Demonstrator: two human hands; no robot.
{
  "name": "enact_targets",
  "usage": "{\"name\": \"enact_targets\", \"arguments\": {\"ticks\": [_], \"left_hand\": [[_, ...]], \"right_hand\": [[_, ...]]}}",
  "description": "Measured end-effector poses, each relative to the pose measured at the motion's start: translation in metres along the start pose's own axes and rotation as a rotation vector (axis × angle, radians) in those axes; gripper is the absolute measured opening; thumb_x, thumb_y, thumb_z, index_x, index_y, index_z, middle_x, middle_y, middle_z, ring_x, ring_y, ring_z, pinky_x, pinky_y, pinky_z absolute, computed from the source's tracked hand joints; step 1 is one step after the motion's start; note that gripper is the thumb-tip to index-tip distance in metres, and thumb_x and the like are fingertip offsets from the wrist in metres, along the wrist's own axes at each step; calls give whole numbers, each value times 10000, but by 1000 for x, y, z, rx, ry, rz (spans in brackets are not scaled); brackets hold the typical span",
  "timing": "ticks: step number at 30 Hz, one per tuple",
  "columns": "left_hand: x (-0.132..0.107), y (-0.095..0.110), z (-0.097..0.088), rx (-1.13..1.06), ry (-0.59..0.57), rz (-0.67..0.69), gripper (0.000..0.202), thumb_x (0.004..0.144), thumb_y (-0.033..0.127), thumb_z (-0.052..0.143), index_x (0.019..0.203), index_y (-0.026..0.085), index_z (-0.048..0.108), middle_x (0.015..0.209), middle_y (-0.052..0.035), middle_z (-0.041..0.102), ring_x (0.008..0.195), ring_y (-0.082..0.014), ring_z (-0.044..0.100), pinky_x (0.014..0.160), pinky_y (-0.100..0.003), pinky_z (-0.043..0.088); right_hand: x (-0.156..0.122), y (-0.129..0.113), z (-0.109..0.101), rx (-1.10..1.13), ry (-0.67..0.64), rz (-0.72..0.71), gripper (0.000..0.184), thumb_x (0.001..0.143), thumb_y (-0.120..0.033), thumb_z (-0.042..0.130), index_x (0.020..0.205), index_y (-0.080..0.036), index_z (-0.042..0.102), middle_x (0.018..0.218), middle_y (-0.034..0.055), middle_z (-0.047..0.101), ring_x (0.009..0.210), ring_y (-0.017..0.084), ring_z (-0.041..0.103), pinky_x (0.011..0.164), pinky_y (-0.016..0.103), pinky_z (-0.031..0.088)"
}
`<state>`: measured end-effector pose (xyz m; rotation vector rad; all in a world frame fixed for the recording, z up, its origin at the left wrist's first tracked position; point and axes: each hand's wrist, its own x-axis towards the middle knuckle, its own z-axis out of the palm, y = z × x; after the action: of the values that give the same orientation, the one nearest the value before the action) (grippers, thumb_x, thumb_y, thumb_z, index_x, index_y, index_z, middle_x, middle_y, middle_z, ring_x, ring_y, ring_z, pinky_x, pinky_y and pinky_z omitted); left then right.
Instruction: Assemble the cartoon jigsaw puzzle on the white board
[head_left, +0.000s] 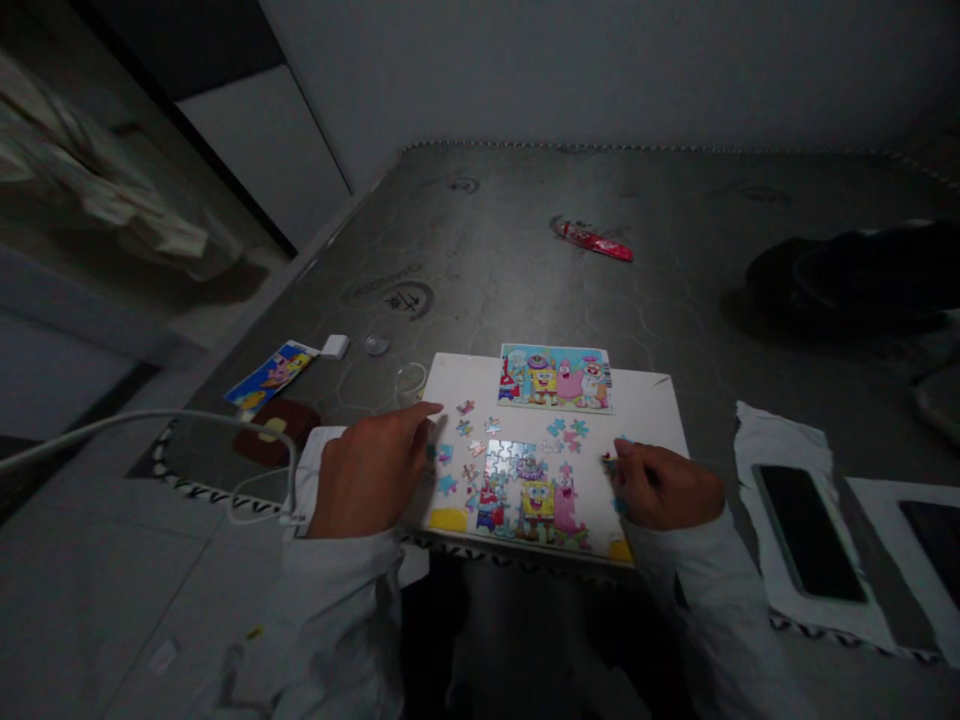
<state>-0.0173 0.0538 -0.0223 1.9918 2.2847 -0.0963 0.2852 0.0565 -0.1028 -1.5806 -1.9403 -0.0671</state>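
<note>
Where the right hand (pixel 664 487) pinches, one jigsaw piece (pixel 609 464) barely shows.

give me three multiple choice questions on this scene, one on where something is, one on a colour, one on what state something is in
1. Where does the printed cartoon picture card lie?
A) at the far edge of the white board
B) on the floor
C) in a box

2. What colour is the slim wrapped object on the mattress?
A) blue
B) red
C) yellow

3. What state are the jigsaw pieces in?
A) all joined up
B) stacked in one pile
C) some lying loose

Answers:
1. A, the card rests along the board's far side.
2. B, its wrapper shows mainly red.
3. C, separate pieces are scattered across the board.
</note>
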Motion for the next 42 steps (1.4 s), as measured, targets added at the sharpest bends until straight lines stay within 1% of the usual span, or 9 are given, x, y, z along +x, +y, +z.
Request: {"name": "enact_targets", "arguments": {"ticks": [3, 6, 9, 13, 18, 21, 25, 32, 42], "left_hand": [[-2, -4, -1, -13, -25, 4, 385, 969, 325, 461, 1299, 420, 634, 1093, -24, 756, 976, -338, 713, 684, -397, 480], [-3, -7, -2, -36, -40, -13, 362, 971, 353, 467, 1279, 417, 646, 1082, -19, 758, 992, -326, 709, 690, -384, 477], [-3, -10, -3, -63, -60, -18, 334, 974, 408, 479, 1253, 405, 662, 1095, -11, 755, 1016, -311, 702, 715, -375, 477], [-5, -16, -7, -107, -101, -36, 305, 940, 394, 539, 1211, 378, 678, 1082, 5, 754, 1005, -270, 692, 729, -346, 464], [-9, -25, -8, -140, -198, -85, 213, 848, 424, 648, 1026, 339, 729, 995, 2, 741, 955, -232, 660, 683, -305, 414], [-10, -28, -6, -181, -255, -85, 175, 825, 406, 683, 979, 332, 719, 985, 30, 733, 939, -204, 651, 659, -303, 383], [-10, -28, -4, -217, -334, -43, 214, 782, 358, 728, 995, 347, 707, 975, 68, 727, 912, -178, 643, 654, -305, 364], [-7, -23, -1, -223, -340, -3, 228, 783, 303, 724, 995, 386, 724, 994, 84, 729, 931, -168, 645, 672, -292, 366], [-8, -19, -3, -189, -357, -11, 150, 786, 295, 719, 926, 349, 726, 1045, 52, 719, 974, -195, 638, 689, -294, 377]], "right_hand": [[-1, -2, 0, -56, 41, 39, 574, 1006, -450, 441, 574, -151, 673, 516, 27, 578, 450, 88, 417, 514, 272, 235], [-2, -2, -2, -95, -18, 66, 639, 1010, -501, 387, 542, -148, 640, 489, 33, 540, 429, 86, 331, 509, 280, 210], [-3, -4, -3, -150, -106, 131, 696, 1007, -580, 322, 602, -155, 695, 484, 49, 528, 450, 110, 369, 514, 278, 213], [-2, -7, -3, -305, -261, 185, 711, 1003, -614, 281, 752, -174, 781, 566, 91, 609, 497, 153, 438, 526, 289, 214], [1, -4, -3, -350, -341, 209, 719, 998, -618, 270, 718, -175, 762, 604, 110, 637, 509, 163, 469, 527, 297, 224], [2, -3, -3, -328, -378, 204, 721, 997, -625, 264, 723, -175, 757, 616, 109, 642, 517, 173, 486, 532, 298, 235], [1, -1, -1, -343, -379, 214, 719, 993, -630, 278, 755, -164, 771, 633, 116, 651, 518, 181, 499, 538, 305, 248], [0, -1, -2, -327, -361, 191, 695, 994, -623, 284, 766, -185, 773, 637, 113, 658, 534, 205, 521, 532, 311, 256], [1, -5, -4, -319, -350, 174, 684, 995, -625, 293, 801, -193, 786, 633, 92, 661, 521, 166, 508, 522, 286, 239]]}}
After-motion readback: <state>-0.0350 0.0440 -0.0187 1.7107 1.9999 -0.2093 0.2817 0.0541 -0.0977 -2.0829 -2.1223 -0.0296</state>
